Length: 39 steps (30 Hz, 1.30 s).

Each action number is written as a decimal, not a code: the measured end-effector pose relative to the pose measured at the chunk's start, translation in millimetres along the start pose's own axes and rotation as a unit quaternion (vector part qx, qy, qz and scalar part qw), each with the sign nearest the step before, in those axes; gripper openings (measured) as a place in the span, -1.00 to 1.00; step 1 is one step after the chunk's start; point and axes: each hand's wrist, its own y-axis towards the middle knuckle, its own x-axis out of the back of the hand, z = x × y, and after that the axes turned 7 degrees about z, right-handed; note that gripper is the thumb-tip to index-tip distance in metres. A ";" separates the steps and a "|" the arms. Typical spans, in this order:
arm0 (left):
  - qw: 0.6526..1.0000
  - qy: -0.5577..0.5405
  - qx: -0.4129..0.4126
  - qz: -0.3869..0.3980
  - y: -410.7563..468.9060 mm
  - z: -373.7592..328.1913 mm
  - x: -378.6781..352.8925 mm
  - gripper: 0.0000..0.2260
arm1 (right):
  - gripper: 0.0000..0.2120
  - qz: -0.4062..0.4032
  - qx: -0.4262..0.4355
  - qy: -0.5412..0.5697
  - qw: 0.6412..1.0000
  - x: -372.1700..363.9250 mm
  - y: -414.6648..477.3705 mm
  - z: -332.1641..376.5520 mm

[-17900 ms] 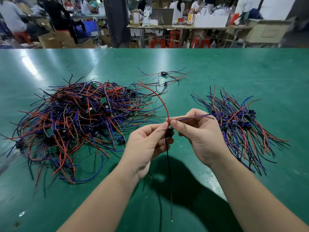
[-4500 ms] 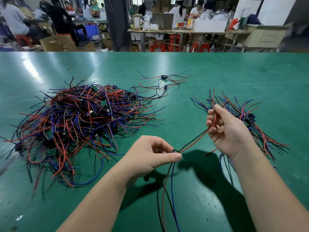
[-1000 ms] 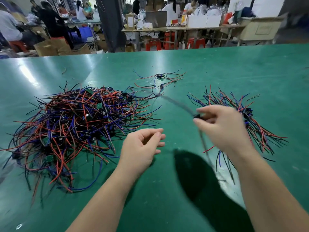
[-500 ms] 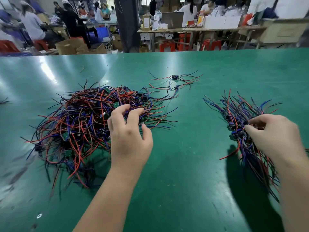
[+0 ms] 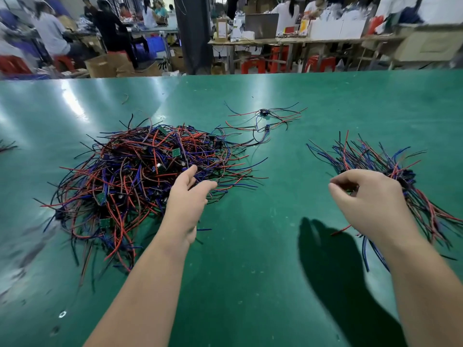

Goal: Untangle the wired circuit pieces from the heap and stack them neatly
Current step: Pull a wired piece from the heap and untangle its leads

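1. The green table (image 5: 250,284) takes up the near ground. Both bare forearms reach over it, and a dark shadow lies on it under the right arm.
2. The left hand (image 5: 186,199) is loosely open, thumb spread to the right. Its fingertips (image 5: 193,169) are at the near right edge of the heap, and nothing is clearly caught between them.
3. The right hand (image 5: 368,196) hangs with its fingers curled and the thumb close to the forefinger, above the near left part of the stack. I cannot tell whether it pinches a wire.
4. The heap (image 5: 135,176) of tangled red, blue and black wires with small green boards lies left of centre.
5. The stack (image 5: 370,156) of sorted pieces lies on the right, well apart from the heap. Its wires fan out to far and near.
6. Farther off, between the two, a few loose pieces (image 5: 263,116) lie spread flat.
7. Beyond the table's far edge are cluttered workbenches (image 5: 275,41), red stools and seated people, all blurred.
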 end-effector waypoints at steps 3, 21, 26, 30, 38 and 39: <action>0.999 -0.032 0.015 0.017 4.0 1.3 2.8 -0.44 | -0.92 0.005 0.006 0.010 1.000 -0.2 -1.0 2.4; 0.833 0.535 -0.096 -0.107 8.8 23.1 -3.5 -0.34 | -0.92 0.013 0.028 0.047 0.998 -5.3 -5.0 11.3; 0.856 0.429 -0.252 -0.143 -9.1 4.2 -12.4 -0.46 | -0.89 0.025 0.018 0.110 0.993 -7.8 -5.2 16.1; 0.800 0.451 -0.383 -0.097 -39.3 -5.7 -30.0 -0.53 | -0.96 0.131 -0.035 0.434 0.891 -12.3 -9.4 33.2; 0.728 0.547 -0.402 0.092 -68.4 4.5 -62.9 -0.46 | -0.73 0.139 -0.079 0.635 0.756 -23.8 -12.4 46.1; 0.728 0.541 -0.407 0.110 -68.8 5.4 -62.7 -0.45 | -0.75 0.135 -0.088 0.632 0.758 -23.3 -11.9 45.1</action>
